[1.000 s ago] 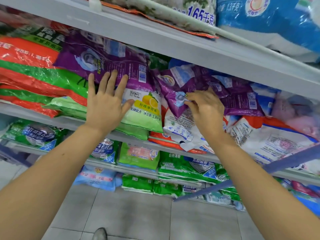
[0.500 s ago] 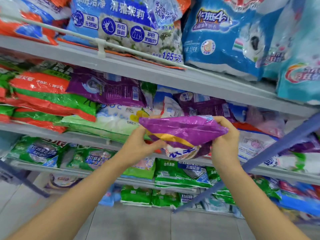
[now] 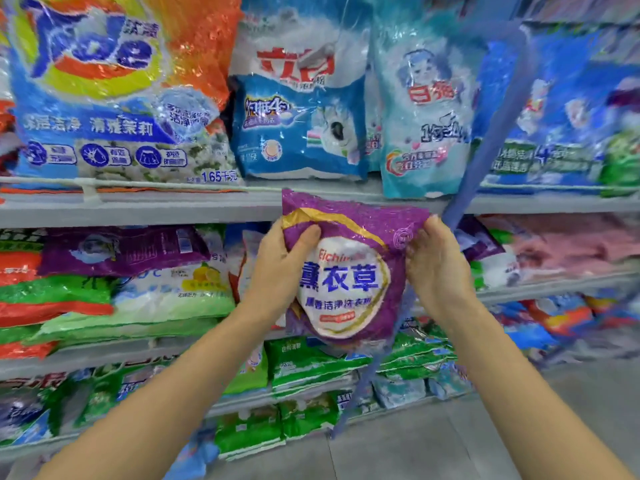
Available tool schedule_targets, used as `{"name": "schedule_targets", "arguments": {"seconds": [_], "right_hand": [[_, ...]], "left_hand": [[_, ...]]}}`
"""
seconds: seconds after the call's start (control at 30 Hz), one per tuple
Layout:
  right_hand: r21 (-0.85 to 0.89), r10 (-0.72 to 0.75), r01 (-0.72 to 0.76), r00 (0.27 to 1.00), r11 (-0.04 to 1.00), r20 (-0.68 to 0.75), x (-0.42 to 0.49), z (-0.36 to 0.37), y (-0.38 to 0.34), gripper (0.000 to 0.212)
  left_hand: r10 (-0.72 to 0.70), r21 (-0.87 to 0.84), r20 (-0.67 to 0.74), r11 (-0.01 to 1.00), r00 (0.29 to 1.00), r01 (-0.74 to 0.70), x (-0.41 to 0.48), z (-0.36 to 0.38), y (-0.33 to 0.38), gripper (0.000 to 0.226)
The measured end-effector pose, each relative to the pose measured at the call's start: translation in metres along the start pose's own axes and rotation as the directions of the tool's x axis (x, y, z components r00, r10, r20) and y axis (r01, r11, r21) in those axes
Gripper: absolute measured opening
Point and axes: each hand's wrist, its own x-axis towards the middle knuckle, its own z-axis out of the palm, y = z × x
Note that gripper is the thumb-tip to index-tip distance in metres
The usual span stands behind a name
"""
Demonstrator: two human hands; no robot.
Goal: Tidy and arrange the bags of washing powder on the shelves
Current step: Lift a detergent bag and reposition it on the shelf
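Your left hand grips the purple bag at its left edge, thumb pressed over the front, fingers tucked out of sight behind it. Your right hand has the bag's upper right corner, fingers curled onto the foil. So both hands are closed on it, and the purple bag hangs upright between them with its round label facing you, out in front of the shelving and resting on no shelf. Just above the purple bag runs the grey shelf edge, and the bag's top corner overlaps it in view. Up and to the left of the purple bag stands a big orange-and-blue bag, straight above it a blue bag, up and right a pale blue bag. A blue post slants down just right of the purple bag, passing behind your right hand. Left of the purple bag a second purple pack lies flat on a stack. Right of it lie pink bags. Below it sit green bags, then the grey floor
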Motion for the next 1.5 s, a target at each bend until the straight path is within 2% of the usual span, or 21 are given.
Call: {"name": "schedule_targets", "arguments": {"seconds": [0.03, 0.17, 0.33, 0.47, 0.6, 0.73, 0.8, 0.87, 0.9, 1.0, 1.1, 1.13, 1.17, 1.2, 1.23, 1.27, 1.3, 1.33, 1.4, 1.5], "right_hand": [[-0.018, -0.020, 0.020, 1.000, 1.000, -0.014, -0.003, -0.006, -0.010, 0.036], [-0.345, -0.228, 0.158, 0.958, 0.925, -0.173, -0.013, -0.025, -0.036, 0.012], [-0.441, -0.410, 0.237, 0.840, 0.866, -0.356, -0.026, -0.037, -0.073, 0.016], [-0.493, -0.489, 0.279, 0.790, 0.824, -0.370, -0.040, -0.042, -0.101, 0.014], [-0.536, -0.498, 0.242, 0.767, 0.809, -0.405, -0.048, -0.039, -0.119, 0.018], [-0.611, -0.532, 0.203, 0.733, 0.765, -0.424, -0.067, -0.047, -0.138, 0.030], [-0.609, -0.546, 0.188, 0.688, 0.770, -0.478, -0.079, -0.057, -0.151, 0.023], [-0.555, -0.525, 0.174, 0.629, 0.814, -0.573, -0.092, -0.073, -0.165, 0.016], [-0.512, -0.499, 0.168, 0.602, 0.842, -0.624, -0.098, -0.082, -0.170, 0.014], [-0.422, -0.428, 0.145, 0.549, 0.895, -0.718, -0.118, -0.111, -0.186, 0.015], [-0.500, -0.438, 0.035, 0.537, 0.865, -0.721, -0.144, -0.144, -0.206, 0.015], [-0.620, -0.504, -0.058, 0.526, 0.783, -0.685, -0.153, -0.158, -0.216, 0.015], [-0.764, -0.596, -0.194, 0.521, 0.615, -0.611, -0.162, -0.174, -0.227, 0.014], [-0.858, -0.672, -0.334, 0.533, 0.391, -0.514, -0.169, -0.188, -0.237, 0.013], [-0.878, -0.715, -0.445, 0.556, 0.174, -0.424, -0.174, -0.201, -0.247, 0.015], [-0.855, -0.726, -0.519, 0.586, 0.004, -0.359, -0.176, -0.212, -0.256, 0.019], [-0.824, -0.713, -0.554, 0.625, -0.120, -0.317, -0.175, -0.222, -0.263, 0.025], [-0.798, -0.683, -0.565, 0.669, -0.211, -0.293, -0.172, -0.232, -0.269, 0.031], [-0.755, -0.609, -0.567, 0.738, -0.329, -0.289, -0.162, -0.256, -0.279, 0.044], [-0.719, -0.585, -0.569, 0.762, -0.399, -0.277, -0.156, -0.300, -0.298, 0.048]], "left_hand": [[-0.005, 0.000, 0.015, 1.000, 1.000, 0.005, 0.004, 0.007, 0.005, 0.010], [-0.017, -0.032, 0.133, 0.999, 0.991, 0.022, 0.017, 0.036, 0.024, 0.014], [0.077, -0.065, 0.259, 0.996, 0.963, -0.062, 0.034, 0.065, 0.034, 0.013], [0.176, -0.061, 0.334, 0.984, 0.926, -0.166, 0.046, 0.087, 0.030, 0.025], [0.018, -0.123, 0.461, 0.991, 0.887, 0.044, 0.041, 0.117, 0.025, 0.025], [-0.044, -0.284, 0.600, 0.922, 0.798, 0.264, 0.025, 0.144, 0.016, 0.027], [-0.028, -0.284, 0.721, 0.900, 0.693, 0.331, 0.010, 0.160, 0.002, 0.024], [0.011, -0.224, 0.827, 0.923, 0.562, 0.313, -0.006, 0.178, -0.006, 0.029], [0.036, -0.222, 0.854, 0.928, 0.519, 0.300, -0.011, 0.189, -0.007, 0.031], [0.053, -0.239, 0.889, 0.901, 0.454, 0.362, -0.022, 0.226, 0.002, 0.053], [0.066, -0.261, 0.909, 0.861, 0.412, 0.436, -0.039, 0.267, 0.018, 0.056], [0.067, -0.265, 0.914, 0.845, 0.400, 0.464, -0.047, 0.280, 0.023, 0.056], [0.063, -0.268, 0.918, 0.826, 0.392, 0.495, -0.055, 0.293, 0.027, 0.056], [0.062, -0.271, 0.921, 0.810, 0.384, 0.520, -0.062, 0.307, 0.030, 0.055], [0.069, -0.278, 0.924, 0.797, 0.375, 0.536, -0.068, 0.320, 0.035, 0.055], [0.083, -0.283, 0.927, 0.793, 0.365, 0.539, -0.073, 0.334, 0.041, 0.056], [0.096, -0.286, 0.931, 0.791, 0.352, 0.540, -0.078, 0.349, 0.047, 0.057], [0.106, -0.289, 0.933, 0.791, 0.343, 0.540, -0.083, 0.365, 0.054, 0.058], [0.128, -0.301, 0.934, 0.784, 0.334, 0.543, -0.092, 0.399, 0.069, 0.057], [0.159, -0.325, 0.928, 0.786, 0.336, 0.527, -0.099, 0.452, 0.088, 0.054]]}}
